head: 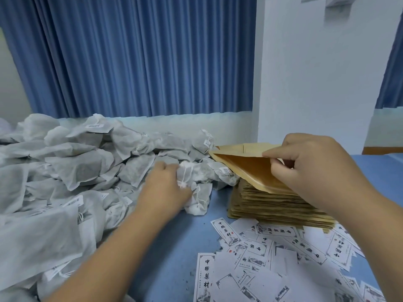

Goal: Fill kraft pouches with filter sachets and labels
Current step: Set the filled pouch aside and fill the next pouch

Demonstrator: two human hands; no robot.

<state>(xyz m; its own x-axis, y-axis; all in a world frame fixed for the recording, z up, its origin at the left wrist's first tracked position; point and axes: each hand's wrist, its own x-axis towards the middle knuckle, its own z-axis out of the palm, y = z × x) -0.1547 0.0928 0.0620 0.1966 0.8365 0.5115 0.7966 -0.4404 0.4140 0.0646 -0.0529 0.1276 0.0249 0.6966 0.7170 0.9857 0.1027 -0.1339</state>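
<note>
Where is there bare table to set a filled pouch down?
Bare table runs between the sachet heap and the labels, under the left forearm. Another strip lies right of the pouch stack. Everywhere else is crowded.

I can read 中國藥材 in big black letters on the white paper labels (226, 232) lying on my blue table (174, 247). The tiny tags on the sachets (96, 125) are too small to read.

Blue curtain (130, 57) (pleated), white wall (316, 73), blue table (174, 247)
</note>
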